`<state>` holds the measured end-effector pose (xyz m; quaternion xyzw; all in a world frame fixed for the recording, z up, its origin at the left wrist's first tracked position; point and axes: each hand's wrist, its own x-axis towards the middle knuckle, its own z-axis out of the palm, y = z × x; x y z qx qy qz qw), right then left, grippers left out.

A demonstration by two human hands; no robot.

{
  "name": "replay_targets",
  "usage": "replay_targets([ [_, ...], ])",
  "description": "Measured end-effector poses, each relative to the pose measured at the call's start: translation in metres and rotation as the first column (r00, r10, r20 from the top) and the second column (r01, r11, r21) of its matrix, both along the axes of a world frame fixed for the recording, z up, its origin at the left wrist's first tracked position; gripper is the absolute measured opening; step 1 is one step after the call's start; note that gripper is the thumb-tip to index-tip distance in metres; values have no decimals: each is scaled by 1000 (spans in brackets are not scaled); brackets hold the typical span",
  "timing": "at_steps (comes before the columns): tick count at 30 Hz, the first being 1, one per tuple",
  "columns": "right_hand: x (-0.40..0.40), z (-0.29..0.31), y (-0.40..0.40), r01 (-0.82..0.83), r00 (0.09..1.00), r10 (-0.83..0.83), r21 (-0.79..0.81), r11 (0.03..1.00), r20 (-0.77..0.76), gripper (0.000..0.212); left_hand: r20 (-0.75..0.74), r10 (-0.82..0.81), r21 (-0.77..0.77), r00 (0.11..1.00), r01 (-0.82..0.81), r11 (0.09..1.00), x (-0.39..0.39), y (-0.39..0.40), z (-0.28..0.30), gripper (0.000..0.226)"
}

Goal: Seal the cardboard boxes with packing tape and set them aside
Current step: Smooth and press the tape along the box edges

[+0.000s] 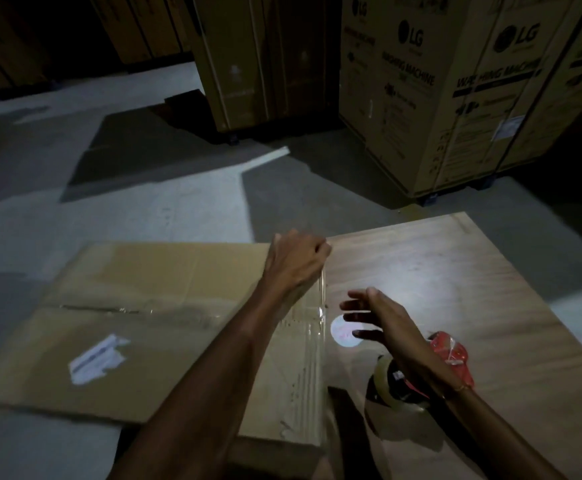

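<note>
L hand (298,259) is pinching tape (322,306) taut along box (165,306) edge for sealing; R hand (372,317) hovering open, empty, dispenser (400,382) beneath wrist.

Tape dispenser (417,375) partly hidden beneath right forearm, tall cartons (456,81) cropped at top edge, left hand (296,261) motion-blurred
</note>
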<state>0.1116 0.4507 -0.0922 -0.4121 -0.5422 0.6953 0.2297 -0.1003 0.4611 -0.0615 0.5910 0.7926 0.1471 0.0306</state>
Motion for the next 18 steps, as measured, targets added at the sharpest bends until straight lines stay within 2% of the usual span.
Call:
replay_targets([
  [3, 7, 3, 3, 35, 999, -35, 68, 997, -9, 32, 82, -123, -4, 989, 124, 992, 10, -2, -2, 39],
  [6, 7, 6, 8, 28, 1000, -28, 134, 991, -1, 24, 218, -131, 98, 967, 112, 989, 9, -15, -5, 44],
  [8, 3, 9, 14, 13, 1000, -14, 207, 978, 6, 16, 214, -43, 138, 976, 14, 990, 7, -36, -3, 45],
  [11, -11, 16, 24, -34, 999, 27, 355, 934, 25, 14, 87, 164, 86, 983, -172, 981, 1, -85, -3, 51],
  [15, -38, 30, 34, -139, 990, 107, 529, 837, 91, 34, 6, 453, -24, 891, -453, 891, 8, -156, -2, 61],
  [18, -58, 34, 40, -359, 933, 233, 631, 688, 276, 46, -19, 561, -123, 828, -559, 820, 20, -185, 2, 60],
])
